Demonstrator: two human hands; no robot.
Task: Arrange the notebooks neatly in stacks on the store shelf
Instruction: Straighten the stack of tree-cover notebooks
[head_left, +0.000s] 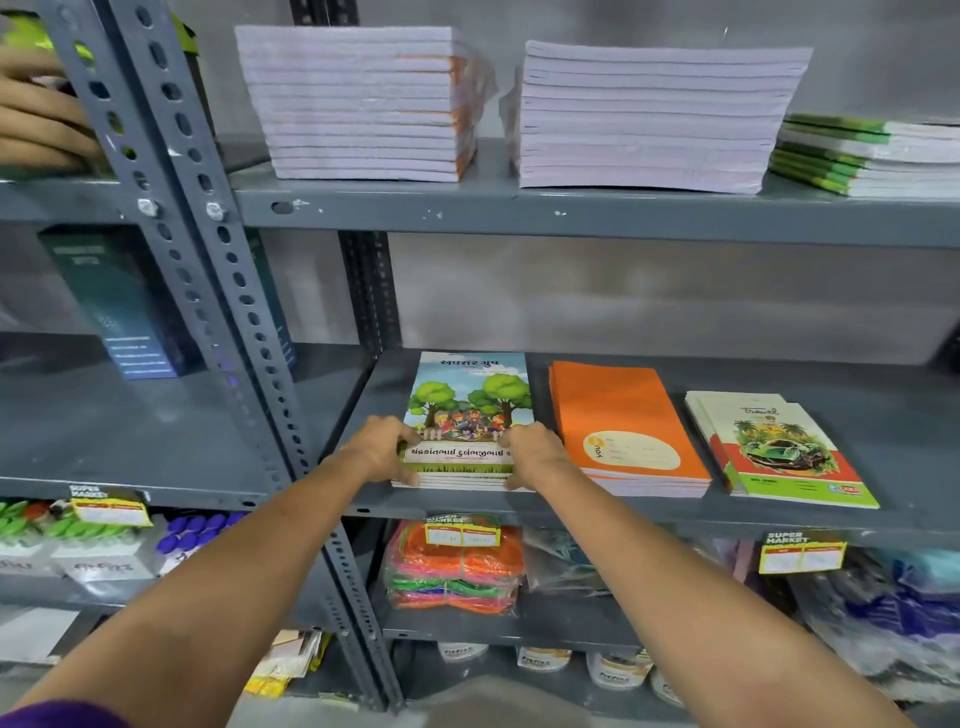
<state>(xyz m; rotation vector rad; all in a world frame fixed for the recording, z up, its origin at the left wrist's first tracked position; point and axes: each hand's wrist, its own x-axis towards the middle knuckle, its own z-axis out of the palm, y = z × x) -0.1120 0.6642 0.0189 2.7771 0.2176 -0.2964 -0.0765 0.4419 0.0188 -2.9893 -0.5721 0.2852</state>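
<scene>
A short stack of notebooks with a tree-and-children cover (467, 400) lies on the middle grey shelf (649, 514). My left hand (382, 447) grips its near left corner and my right hand (532, 452) grips its near right corner. To its right lies a stack of orange notebooks (623, 415), and further right a fanned stack with a green car cover (779, 447).
The upper shelf holds two tall stacks of white-edged notebooks (363, 104) (649, 119) and a green-spined pile (872, 156). A perforated upright post (208, 260) stands to the left. Another person's hand (41, 114) is at the top left. Below hang packets and price tags (462, 535).
</scene>
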